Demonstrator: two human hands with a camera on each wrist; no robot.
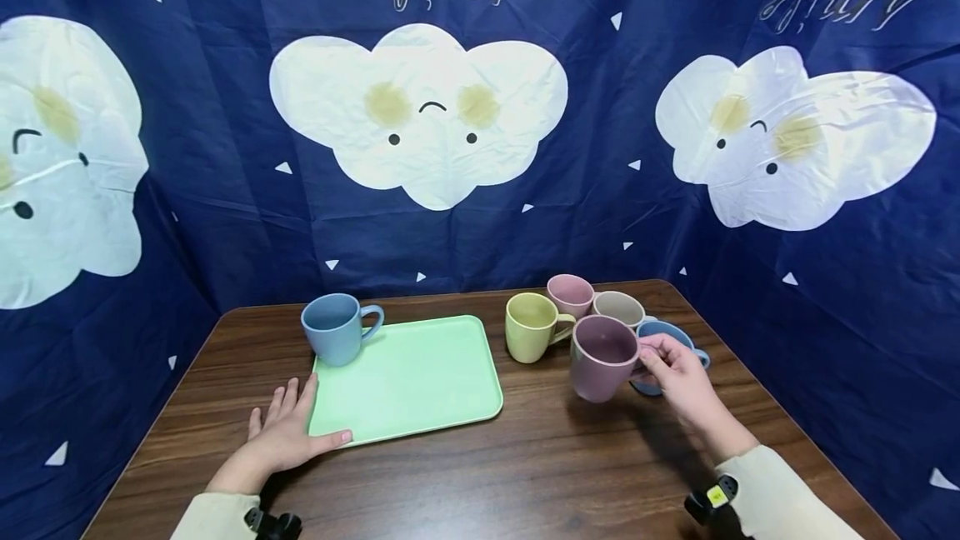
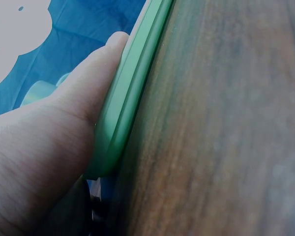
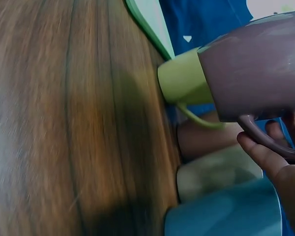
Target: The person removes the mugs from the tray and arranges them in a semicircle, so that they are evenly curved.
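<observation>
A purple mug (image 1: 602, 361) hangs upright above the table, its handle (image 3: 268, 140) gripped by my right hand (image 1: 678, 377). The right wrist view shows a gap between the mug's base and the wood. My left hand (image 1: 281, 436) lies at the near left corner of a light green tray (image 1: 408, 377), fingers spread along its left side and the thumb on its front rim. At the tray's far left corner stands a blue mug (image 1: 335, 332), handle to the right. Just left of the purple mug is a yellow-green mug (image 1: 528, 330).
Behind the purple mug stand a pink mug (image 1: 570, 294) and a beige mug (image 1: 619, 307). Another blue mug (image 1: 667, 332) is partly hidden by my right hand. Dark blue cloth (image 1: 450, 248) with cloud prints encloses the back and sides of the wooden table (image 1: 480, 490).
</observation>
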